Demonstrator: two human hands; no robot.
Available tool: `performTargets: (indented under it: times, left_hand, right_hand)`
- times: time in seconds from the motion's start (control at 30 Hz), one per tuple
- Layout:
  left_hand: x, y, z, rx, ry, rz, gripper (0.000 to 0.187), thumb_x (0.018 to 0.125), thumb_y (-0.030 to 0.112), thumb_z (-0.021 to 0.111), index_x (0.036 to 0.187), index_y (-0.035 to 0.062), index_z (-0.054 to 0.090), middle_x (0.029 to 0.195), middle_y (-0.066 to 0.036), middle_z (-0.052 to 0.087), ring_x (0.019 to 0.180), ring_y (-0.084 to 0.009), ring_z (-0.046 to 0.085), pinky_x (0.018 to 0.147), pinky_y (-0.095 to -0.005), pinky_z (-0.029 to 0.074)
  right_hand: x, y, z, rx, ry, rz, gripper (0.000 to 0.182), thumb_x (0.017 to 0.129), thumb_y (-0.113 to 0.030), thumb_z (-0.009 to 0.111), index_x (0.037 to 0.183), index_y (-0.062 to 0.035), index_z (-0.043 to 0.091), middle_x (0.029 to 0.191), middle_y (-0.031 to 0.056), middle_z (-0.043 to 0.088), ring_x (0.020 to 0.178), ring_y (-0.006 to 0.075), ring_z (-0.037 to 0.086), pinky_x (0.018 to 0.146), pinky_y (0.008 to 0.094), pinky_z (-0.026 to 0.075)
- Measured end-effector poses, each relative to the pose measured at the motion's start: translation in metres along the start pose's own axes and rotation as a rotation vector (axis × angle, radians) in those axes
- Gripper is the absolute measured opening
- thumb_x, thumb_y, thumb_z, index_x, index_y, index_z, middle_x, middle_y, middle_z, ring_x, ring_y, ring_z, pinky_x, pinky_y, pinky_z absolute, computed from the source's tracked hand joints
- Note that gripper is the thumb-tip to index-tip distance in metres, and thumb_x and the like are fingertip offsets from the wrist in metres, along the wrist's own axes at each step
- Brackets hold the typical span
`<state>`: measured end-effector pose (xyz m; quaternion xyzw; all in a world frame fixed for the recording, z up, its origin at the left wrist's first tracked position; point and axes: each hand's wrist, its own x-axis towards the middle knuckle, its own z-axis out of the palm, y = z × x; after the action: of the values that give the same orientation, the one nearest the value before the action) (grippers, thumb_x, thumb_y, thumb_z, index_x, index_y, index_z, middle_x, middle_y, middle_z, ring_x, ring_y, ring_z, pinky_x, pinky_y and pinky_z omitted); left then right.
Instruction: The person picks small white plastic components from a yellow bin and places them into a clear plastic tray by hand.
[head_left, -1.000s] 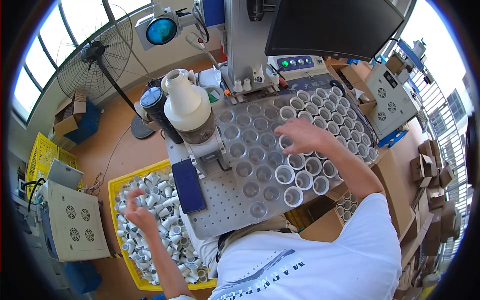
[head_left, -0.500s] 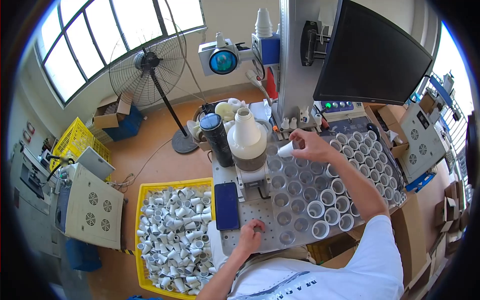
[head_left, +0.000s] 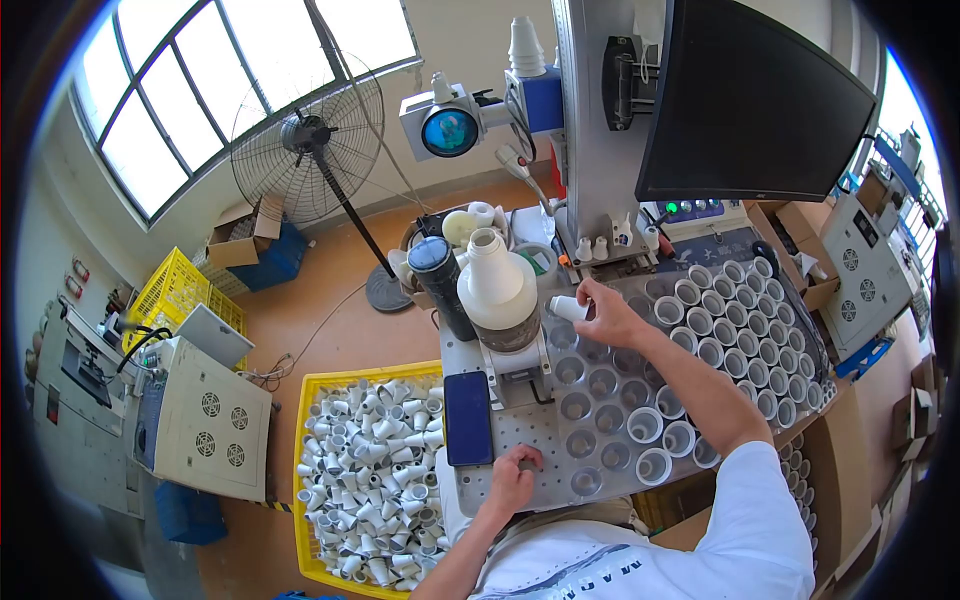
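My right hand (head_left: 608, 316) pinches a small white cup-shaped part (head_left: 568, 308), tilted on its side above the near rows of cups. Below and beside it, clear cups (head_left: 575, 405) stand in rows on the metal table (head_left: 520, 428), with white cups (head_left: 645, 425) to their right. Resting at the table's front edge, my left hand (head_left: 514, 478) has curled fingers; whether they hold anything is hidden. A dark phone (head_left: 468, 418) lies just behind it. A white cone-shaped piece (head_left: 490, 270) stands upright on a fixture left of my right hand.
A yellow crate (head_left: 305, 480) full of white parts is left of the table. A black cylinder (head_left: 441, 285) stands by the cone. Behind are a monitor (head_left: 760, 100), a metal column (head_left: 590, 110) and a lens head (head_left: 449, 130). A fan (head_left: 308, 135) stands at the back left.
The view has shifted, so the scene sits slightly further right and lower. My right hand still holds the white part, now more level. My left hand remains near the table's front edge.
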<state>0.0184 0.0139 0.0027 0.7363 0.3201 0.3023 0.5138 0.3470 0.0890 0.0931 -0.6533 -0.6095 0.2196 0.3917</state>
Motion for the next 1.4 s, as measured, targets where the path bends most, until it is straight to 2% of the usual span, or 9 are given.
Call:
performTargets:
  times: [0.4, 0.6, 0.8, 0.97, 1.03, 1.1, 1.23, 1.33, 1.4]
  left_hand:
    - [0.000, 0.006, 0.001, 0.012, 0.017, 0.024, 0.033, 0.059, -0.008, 0.034, 0.080, -0.0067, 0.059, 0.080, -0.016, 0.064, 0.079, -0.0267, 0.061, 0.083, -0.0300, 0.049]
    - [0.012, 0.013, -0.022, -0.024, -0.022, -0.078, 0.029, 0.061, -0.004, 0.036, 0.076, -0.0080, 0.061, 0.082, -0.015, 0.066, 0.080, -0.0241, 0.062, 0.083, -0.0289, 0.049]
    - [0.080, 0.105, -0.096, 0.078, 0.341, 0.362, 0.036, 0.074, 0.019, 0.039, 0.078, -0.0084, 0.062, 0.079, -0.014, 0.068, 0.078, -0.0226, 0.066, 0.079, -0.0318, 0.051]
    - [0.168, 0.189, -0.119, 0.110, 0.618, 0.564, 0.033, 0.074, 0.010, 0.042, 0.087, -0.0072, 0.067, 0.089, -0.016, 0.068, 0.089, -0.0239, 0.064, 0.089, -0.0336, 0.048]
    - [0.200, 0.205, -0.113, 0.130, 0.646, 0.552, 0.036, 0.075, 0.010, 0.040, 0.090, -0.0055, 0.069, 0.089, -0.014, 0.067, 0.086, -0.0227, 0.062, 0.090, -0.0344, 0.048]
    - [0.217, 0.216, -0.098, 0.592, 0.548, 0.474, 0.034, 0.074, 0.013, 0.041, 0.081, -0.0027, 0.070, 0.090, -0.015, 0.067, 0.082, -0.0204, 0.059, 0.083, -0.0323, 0.046]
    - [0.191, 0.255, -0.100, 0.125, 0.371, 0.436, 0.033, 0.071, 0.017, 0.039, 0.064, -0.0006, 0.066, 0.078, -0.014, 0.065, 0.071, -0.0164, 0.056, 0.071, -0.0299, 0.045]
    - [0.147, 0.243, -0.138, 0.168, 0.472, 0.539, 0.029, 0.063, 0.017, 0.036, 0.051, 0.0011, 0.056, 0.057, -0.006, 0.056, 0.058, -0.0154, 0.051, 0.062, -0.0274, 0.041]
    - [0.124, 0.216, -0.171, 0.300, 0.601, 0.517, 0.027, 0.061, 0.017, 0.036, 0.051, 0.0009, 0.055, 0.053, -0.004, 0.053, 0.056, -0.0150, 0.050, 0.061, -0.0263, 0.040]
  right_hand:
    - [0.001, 0.004, 0.000, -0.030, 0.031, -0.037, 0.037, 0.074, -0.020, 0.075, 0.093, -0.0013, 0.049, 0.083, 0.0157, 0.057, 0.079, 0.0283, 0.058, 0.074, 0.0376, 0.047]
    - [0.001, 0.008, 0.003, -0.023, 0.049, -0.050, 0.039, 0.075, -0.023, 0.077, 0.092, -0.0013, 0.050, 0.083, 0.0168, 0.058, 0.079, 0.0297, 0.058, 0.074, 0.0381, 0.047]
    - [0.000, 0.003, 0.000, -0.111, 0.043, -0.038, 0.039, 0.074, -0.024, 0.077, 0.090, -0.0014, 0.050, 0.078, 0.0172, 0.058, 0.074, 0.0308, 0.057, 0.071, 0.0396, 0.047]
    - [0.015, -0.026, -0.033, 0.015, 0.010, 0.022, 0.037, 0.072, -0.024, 0.081, 0.077, -0.0042, 0.050, 0.071, 0.0067, 0.054, 0.070, 0.0170, 0.054, 0.064, 0.0333, 0.044]
    - [0.022, -0.072, -0.052, 0.227, 0.172, -0.068, 0.035, 0.077, -0.022, 0.081, 0.074, -0.0076, 0.049, 0.072, 0.0000, 0.051, 0.069, 0.0089, 0.048, 0.060, 0.0271, 0.040]
    - [0.029, -0.119, -0.062, 0.370, 0.220, -0.067, 0.034, 0.080, -0.020, 0.080, 0.074, -0.0081, 0.049, 0.072, -0.0007, 0.052, 0.069, 0.0074, 0.047, 0.060, 0.0256, 0.040]
    - [0.032, -0.186, -0.039, 0.712, 0.316, -0.443, 0.033, 0.083, -0.019, 0.080, 0.077, -0.0067, 0.050, 0.078, -0.0007, 0.055, 0.071, 0.0059, 0.047, 0.061, 0.0241, 0.041]
    - [0.030, -0.173, -0.002, 0.514, 0.278, -0.543, 0.030, 0.084, -0.019, 0.079, 0.081, -0.0043, 0.053, 0.084, 0.0034, 0.060, 0.074, 0.0087, 0.050, 0.066, 0.0257, 0.045]
    - [0.015, -0.176, 0.002, 0.245, 0.214, -0.372, 0.027, 0.085, -0.018, 0.078, 0.084, -0.0028, 0.056, 0.094, 0.0091, 0.067, 0.082, 0.0137, 0.057, 0.074, 0.0312, 0.048]
